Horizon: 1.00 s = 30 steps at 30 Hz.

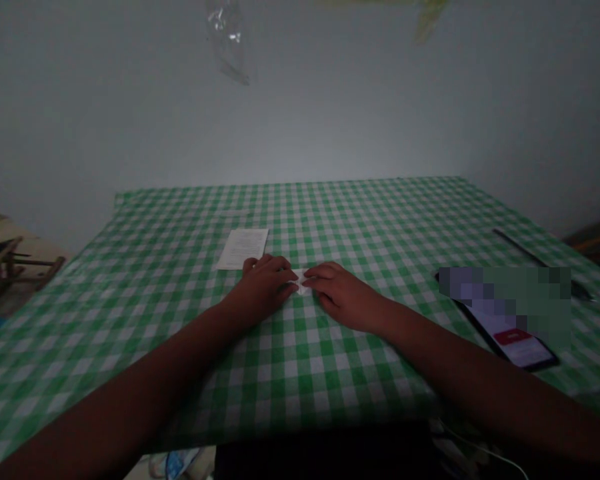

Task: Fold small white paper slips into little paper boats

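Observation:
Both my hands rest on a green-and-white checked tablecloth (330,220) near the table's middle. My left hand (265,283) and my right hand (340,290) meet over a small folded white paper (301,281), with fingertips pinched and pressed onto it from both sides. Most of that paper is hidden under my fingers. A flat white paper sheet (243,248) lies just beyond my left hand, untouched.
A phone (517,340) with a lit screen lies at the right, partly blurred out. A thin dark rod (517,243) lies at the far right. A white wall stands behind the table. Wooden furniture (10,267) sits to the left, beyond the table's edge.

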Each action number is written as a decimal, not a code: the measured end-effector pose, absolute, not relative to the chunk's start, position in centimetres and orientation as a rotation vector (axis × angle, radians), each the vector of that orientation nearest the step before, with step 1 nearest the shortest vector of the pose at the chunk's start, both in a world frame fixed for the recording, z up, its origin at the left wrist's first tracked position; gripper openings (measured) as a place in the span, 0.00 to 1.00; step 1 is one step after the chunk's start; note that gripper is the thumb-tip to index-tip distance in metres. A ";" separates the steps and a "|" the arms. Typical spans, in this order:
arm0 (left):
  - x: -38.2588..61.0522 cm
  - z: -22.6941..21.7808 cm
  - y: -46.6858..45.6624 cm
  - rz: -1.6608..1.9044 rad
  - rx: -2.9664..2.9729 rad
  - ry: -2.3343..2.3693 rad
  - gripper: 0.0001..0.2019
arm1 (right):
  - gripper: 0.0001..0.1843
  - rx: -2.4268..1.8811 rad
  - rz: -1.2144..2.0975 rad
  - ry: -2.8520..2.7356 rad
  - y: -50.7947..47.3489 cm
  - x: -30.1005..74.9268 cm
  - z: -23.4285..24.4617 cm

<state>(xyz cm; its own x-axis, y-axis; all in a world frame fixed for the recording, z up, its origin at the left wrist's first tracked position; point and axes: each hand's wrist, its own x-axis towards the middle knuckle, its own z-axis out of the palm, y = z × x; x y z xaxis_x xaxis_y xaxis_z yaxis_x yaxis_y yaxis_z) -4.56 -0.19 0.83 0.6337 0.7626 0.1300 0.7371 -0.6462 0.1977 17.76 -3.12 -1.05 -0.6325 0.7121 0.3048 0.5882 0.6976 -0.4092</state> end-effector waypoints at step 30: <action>-4.6 -0.1 -0.3 0.356 2.761 1.142 0.08 | 0.30 -1.443 0.143 -2.593 -6.5 15.9 0.0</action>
